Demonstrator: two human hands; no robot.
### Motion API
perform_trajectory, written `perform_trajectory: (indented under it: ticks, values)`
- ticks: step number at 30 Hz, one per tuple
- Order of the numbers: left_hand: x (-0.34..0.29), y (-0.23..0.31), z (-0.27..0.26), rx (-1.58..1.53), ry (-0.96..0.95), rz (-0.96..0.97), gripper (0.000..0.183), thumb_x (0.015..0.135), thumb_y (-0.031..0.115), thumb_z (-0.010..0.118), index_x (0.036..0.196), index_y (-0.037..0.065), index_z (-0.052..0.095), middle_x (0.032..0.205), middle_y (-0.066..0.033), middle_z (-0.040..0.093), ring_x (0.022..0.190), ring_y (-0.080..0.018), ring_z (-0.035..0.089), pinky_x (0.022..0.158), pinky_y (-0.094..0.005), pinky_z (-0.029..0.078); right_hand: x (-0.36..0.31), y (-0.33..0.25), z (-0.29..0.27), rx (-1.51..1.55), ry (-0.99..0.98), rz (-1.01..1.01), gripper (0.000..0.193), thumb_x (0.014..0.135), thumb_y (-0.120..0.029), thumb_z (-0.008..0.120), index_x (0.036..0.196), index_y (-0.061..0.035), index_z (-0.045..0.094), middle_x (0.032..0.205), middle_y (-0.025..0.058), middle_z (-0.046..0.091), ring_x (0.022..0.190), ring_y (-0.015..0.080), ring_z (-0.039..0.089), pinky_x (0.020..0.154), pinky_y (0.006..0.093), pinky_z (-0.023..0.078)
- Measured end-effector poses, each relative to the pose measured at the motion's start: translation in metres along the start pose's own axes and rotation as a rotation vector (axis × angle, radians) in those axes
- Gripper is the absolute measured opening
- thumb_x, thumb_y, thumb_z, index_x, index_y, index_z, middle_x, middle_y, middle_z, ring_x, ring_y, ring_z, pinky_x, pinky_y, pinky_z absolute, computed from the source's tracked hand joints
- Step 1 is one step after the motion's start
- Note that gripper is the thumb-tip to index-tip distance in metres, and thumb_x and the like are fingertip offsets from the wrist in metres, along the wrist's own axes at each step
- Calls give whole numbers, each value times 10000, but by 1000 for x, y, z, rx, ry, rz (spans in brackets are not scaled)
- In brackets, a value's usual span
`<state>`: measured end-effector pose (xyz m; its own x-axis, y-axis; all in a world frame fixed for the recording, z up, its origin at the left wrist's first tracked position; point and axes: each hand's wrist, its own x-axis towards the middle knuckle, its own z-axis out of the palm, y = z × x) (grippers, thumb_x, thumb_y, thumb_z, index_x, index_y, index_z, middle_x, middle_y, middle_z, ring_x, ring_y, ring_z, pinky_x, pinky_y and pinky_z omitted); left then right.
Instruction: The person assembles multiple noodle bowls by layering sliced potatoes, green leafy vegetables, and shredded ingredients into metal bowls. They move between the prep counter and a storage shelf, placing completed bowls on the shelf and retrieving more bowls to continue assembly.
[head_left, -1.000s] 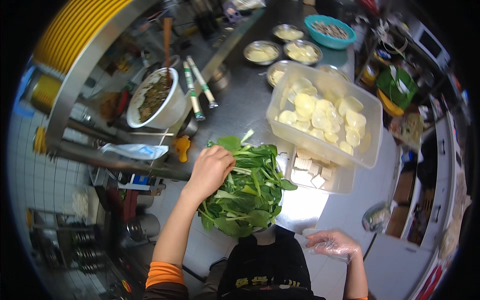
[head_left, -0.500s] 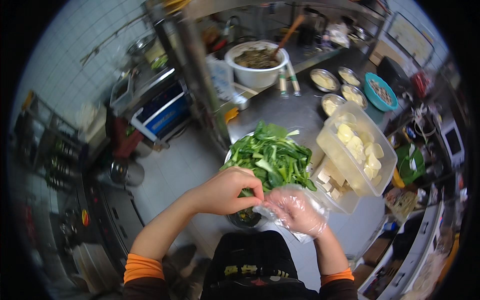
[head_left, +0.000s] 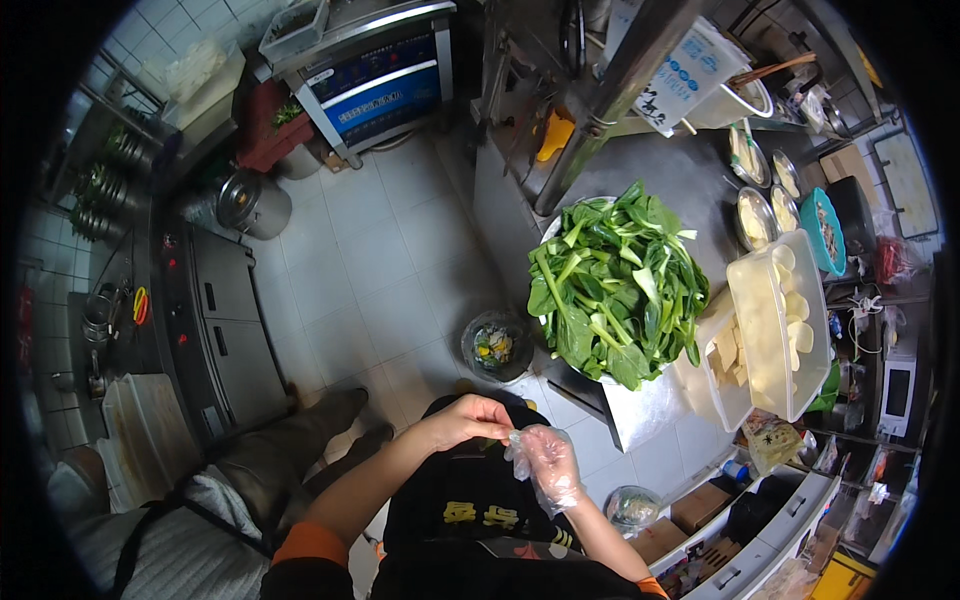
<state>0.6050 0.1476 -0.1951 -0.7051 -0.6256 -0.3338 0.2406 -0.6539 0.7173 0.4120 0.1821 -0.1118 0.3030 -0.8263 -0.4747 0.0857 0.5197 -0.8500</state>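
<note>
My left hand [head_left: 468,418] is bare, its fingers pinched on the tip end of a clear plastic glove [head_left: 520,458]. The glove covers my right hand [head_left: 554,462], whose fingers are bent together close to my left fingertips; whether they hold anything is hidden. Both hands are in front of my dark apron [head_left: 470,515], off the counter. Beyond them to the right, a big heap of leafy greens [head_left: 620,290] fills a round vessel at the edge of the steel counter [head_left: 650,170].
Right of the greens stand a clear tub of pale slices [head_left: 780,330] and a tub of pale blocks [head_left: 728,355]. Small metal bowls [head_left: 755,220] and a turquoise basket [head_left: 822,235] lie behind. A waste bin [head_left: 495,345] stands on the floor. Another person's legs [head_left: 290,450] are at left.
My view has swung left, taking in more floor and another person. Both hands have come closer to my body, away from the greens, with my left fingers staying at the glove.
</note>
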Motion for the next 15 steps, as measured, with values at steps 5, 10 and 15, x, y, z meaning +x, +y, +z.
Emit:
perform_trajectory:
  ticks: [5, 10, 15]
  values:
    - [-39, -1, -91, -227, 443, 70, 67, 848, 78, 600, 847, 11, 605, 878, -67, 608, 851, -179, 578, 798, -316, 453, 24, 11, -10, -341, 300, -121, 152, 942, -87, 471, 850, -7, 560, 666, 40, 565, 590, 112, 503, 546, 263, 410]
    - [-44, 44, -101, -390, 691, 122, 85, 910, 96, 529, 977, 47, 547, 840, -61, 574, 848, -165, 561, 750, -316, 437, 104, 58, -38, -843, 274, -234, 272, 936, -219, 484, 833, 15, 577, 739, 216, 585, 668, 381, 555, 596, 407, 431]
    - [18, 109, -18, -199, 580, 259, 113, 918, 90, 519, 1025, 54, 526, 851, -60, 579, 842, -172, 573, 757, -307, 446, 98, 92, -55, -1153, 284, -3, 280, 922, -265, 481, 887, 0, 564, 766, 238, 597, 752, 420, 574, 678, 468, 461]
